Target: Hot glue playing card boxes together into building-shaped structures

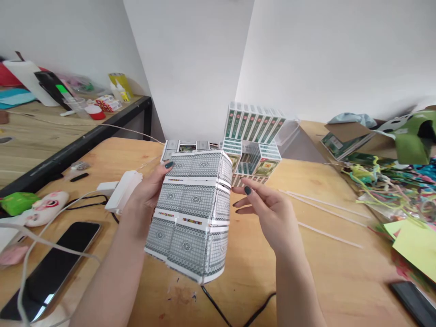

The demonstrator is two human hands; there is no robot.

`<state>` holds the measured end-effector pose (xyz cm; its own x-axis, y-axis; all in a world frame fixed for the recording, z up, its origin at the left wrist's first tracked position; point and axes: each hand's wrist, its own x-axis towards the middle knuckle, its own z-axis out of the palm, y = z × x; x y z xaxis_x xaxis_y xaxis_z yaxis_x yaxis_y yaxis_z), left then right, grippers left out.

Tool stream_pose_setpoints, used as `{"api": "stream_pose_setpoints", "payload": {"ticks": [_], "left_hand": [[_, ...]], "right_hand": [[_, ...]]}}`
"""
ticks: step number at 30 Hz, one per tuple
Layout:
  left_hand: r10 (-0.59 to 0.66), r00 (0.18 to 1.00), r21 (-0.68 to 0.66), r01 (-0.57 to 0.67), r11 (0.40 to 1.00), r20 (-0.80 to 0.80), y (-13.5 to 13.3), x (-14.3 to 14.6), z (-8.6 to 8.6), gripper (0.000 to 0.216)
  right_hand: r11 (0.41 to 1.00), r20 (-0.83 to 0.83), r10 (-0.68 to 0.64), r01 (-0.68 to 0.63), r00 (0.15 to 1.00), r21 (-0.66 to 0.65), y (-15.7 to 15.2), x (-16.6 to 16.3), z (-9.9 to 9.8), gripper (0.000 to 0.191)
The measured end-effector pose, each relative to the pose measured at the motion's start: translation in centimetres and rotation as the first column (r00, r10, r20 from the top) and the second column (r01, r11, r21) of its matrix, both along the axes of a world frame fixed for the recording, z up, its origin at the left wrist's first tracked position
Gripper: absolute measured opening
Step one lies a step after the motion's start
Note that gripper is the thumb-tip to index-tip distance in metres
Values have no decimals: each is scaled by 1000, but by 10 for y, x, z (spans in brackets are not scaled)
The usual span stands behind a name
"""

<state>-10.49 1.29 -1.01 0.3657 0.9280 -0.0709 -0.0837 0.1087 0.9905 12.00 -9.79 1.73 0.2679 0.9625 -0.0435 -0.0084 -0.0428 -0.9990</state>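
Note:
A box-like piece built of playing cards (187, 200) is lifted above the table, tilted, with patterned grey backs facing me. The cards sit in rows, and clear glossy strips like tape run across them. My left hand (151, 188) grips its left side, thumb on the upper front and the other fingers hidden behind. Beside its right edge is my right hand (265, 202), fingers apart and partly extended. Whether its fingertip touches the cards, I cannot tell. Just behind stand green-and-white card boxes (254, 121), stacked in a row and in blocks.
White strips (330, 234) lie on the table (252, 272) at right, near tangled colourful cords (402, 181) and yellow paper (415, 243). An open carton (347, 136) stands behind. At left are a phone (51, 268), white cables and a white power block (124, 190).

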Motion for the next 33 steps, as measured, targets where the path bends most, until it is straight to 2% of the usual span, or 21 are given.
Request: {"api": "stream_pose_setpoints", "payload": {"ticks": [3, 5, 7, 11, 16, 23, 27, 33], "left_hand": [[15, 994, -114, -2, 994, 109, 3, 2, -2, 52], [45, 992, -117, -30, 993, 120, 5, 3, -3, 56], [65, 991, -90, -55, 994, 113, 5, 4, -4, 58], [64, 990, -37, -59, 998, 129, 5, 2, -2, 58], [58, 990, -40, -54, 998, 131, 3, 0, 1, 58], [37, 997, -28, -36, 999, 63, 3, -3, 4, 61], [68, 998, -28, -67, 997, 18, 4, -5, 2, 59], [64, 995, -89, -57, 994, 79, 3, -2, 4, 58]], "right_hand": [[977, -124, 204, -210, 971, -39, 0, -5, 3, 47], [939, -133, 341, -345, 931, -7, 1, -8, 3, 46], [916, -118, 401, -401, 909, 21, 3, -9, 2, 46], [910, -160, 411, -415, 897, 11, 3, -7, 1, 46], [901, -233, 420, -434, 877, -14, 3, -3, 2, 48], [904, -177, 409, -424, 895, -54, 3, -7, 6, 46], [904, -140, 417, -425, 898, -35, 4, -10, 6, 42], [887, -148, 451, -460, 880, -37, 5, -9, 5, 45]]}}
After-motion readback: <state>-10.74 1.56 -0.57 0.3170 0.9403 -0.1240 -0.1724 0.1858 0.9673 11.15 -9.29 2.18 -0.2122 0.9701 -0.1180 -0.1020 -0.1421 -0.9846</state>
